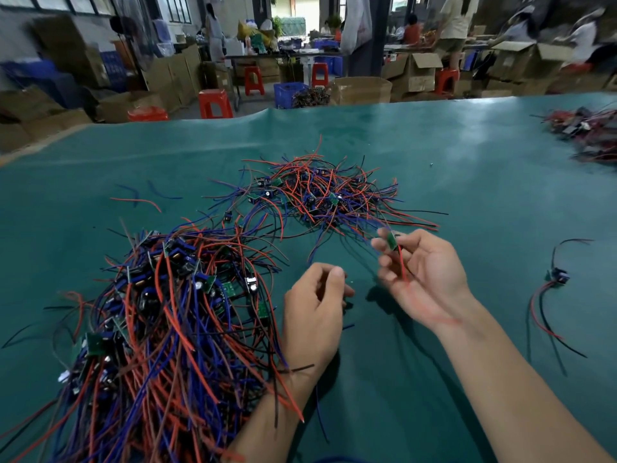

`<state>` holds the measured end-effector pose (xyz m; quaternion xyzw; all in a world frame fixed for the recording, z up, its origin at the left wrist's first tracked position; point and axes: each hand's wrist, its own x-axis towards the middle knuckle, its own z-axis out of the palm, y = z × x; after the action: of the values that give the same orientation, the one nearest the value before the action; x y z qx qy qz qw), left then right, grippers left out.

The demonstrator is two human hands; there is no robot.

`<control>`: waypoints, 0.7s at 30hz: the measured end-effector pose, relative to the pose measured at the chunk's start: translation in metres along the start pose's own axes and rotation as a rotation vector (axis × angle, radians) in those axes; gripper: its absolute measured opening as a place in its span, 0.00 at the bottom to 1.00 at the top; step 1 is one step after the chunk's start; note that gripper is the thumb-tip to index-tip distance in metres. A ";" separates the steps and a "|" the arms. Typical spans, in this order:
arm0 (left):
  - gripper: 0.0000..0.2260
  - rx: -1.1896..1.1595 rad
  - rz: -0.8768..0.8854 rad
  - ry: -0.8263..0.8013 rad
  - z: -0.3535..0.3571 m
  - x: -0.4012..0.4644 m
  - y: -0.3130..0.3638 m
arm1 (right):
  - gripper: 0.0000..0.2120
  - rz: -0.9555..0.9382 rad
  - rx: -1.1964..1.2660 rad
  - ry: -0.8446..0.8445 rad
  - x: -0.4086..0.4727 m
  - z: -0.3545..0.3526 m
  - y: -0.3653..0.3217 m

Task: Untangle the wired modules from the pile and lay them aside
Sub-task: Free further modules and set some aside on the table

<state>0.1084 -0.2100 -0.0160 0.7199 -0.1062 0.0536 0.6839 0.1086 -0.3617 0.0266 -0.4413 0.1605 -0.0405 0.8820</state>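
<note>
A wired module (pixel 391 241) — a small green board trailing red and blue leads — is pinched in the fingertips of the right hand (pixel 424 279), lifted just off the far pile (pixel 329 195) on the green mat (pixel 467 162). The left hand (pixel 314 312) hovers beside the near pile (pixel 167 312), fingers loosely curled and holding nothing. Its blue leads seemingly run back into the tangle — a hard pull could drag neighbours along or strain the solder joints.
</note>
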 end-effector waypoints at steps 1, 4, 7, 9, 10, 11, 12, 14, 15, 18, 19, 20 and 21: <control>0.11 0.046 0.020 -0.004 0.000 0.000 -0.002 | 0.11 -0.003 -0.043 -0.017 0.000 0.001 0.000; 0.09 0.062 0.043 -0.002 0.000 0.000 -0.002 | 0.09 -0.038 -0.250 -0.055 -0.001 0.006 0.008; 0.11 0.029 0.044 -0.008 0.000 0.000 -0.001 | 0.09 -0.076 -0.331 -0.146 -0.002 0.012 0.019; 0.11 0.007 0.045 0.003 0.001 0.001 -0.001 | 0.09 -0.089 -0.347 -0.222 -0.004 0.014 0.023; 0.11 0.010 0.045 0.008 0.001 0.001 -0.001 | 0.10 -0.087 -0.346 -0.252 -0.004 0.014 0.023; 0.11 0.019 0.044 0.008 0.001 0.001 -0.002 | 0.10 -0.088 -0.349 -0.271 -0.004 0.013 0.023; 0.10 0.038 0.044 0.005 0.001 0.001 -0.003 | 0.10 -0.096 -0.352 -0.277 -0.005 0.013 0.022; 0.10 0.094 0.058 -0.001 0.000 0.001 -0.004 | 0.09 -0.116 -0.344 -0.259 -0.005 0.013 0.022; 0.10 0.121 0.069 0.000 -0.001 0.001 -0.005 | 0.08 -0.122 -0.338 -0.241 -0.005 0.012 0.022; 0.10 0.151 0.089 0.005 -0.001 0.000 -0.002 | 0.05 -0.132 -0.353 -0.219 -0.003 0.010 0.021; 0.09 0.157 0.096 0.007 -0.001 0.000 0.000 | 0.04 -0.132 -0.353 -0.227 -0.003 0.009 0.021; 0.09 0.166 0.102 0.009 -0.001 0.000 0.001 | 0.03 -0.130 -0.342 -0.234 -0.003 0.008 0.021; 0.09 0.174 0.105 0.009 -0.001 -0.001 0.001 | 0.05 -0.129 -0.325 -0.239 -0.002 0.007 0.021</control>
<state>0.1076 -0.2094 -0.0153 0.7698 -0.1355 0.1016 0.6154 0.1073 -0.3432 0.0147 -0.5886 0.0308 -0.0180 0.8076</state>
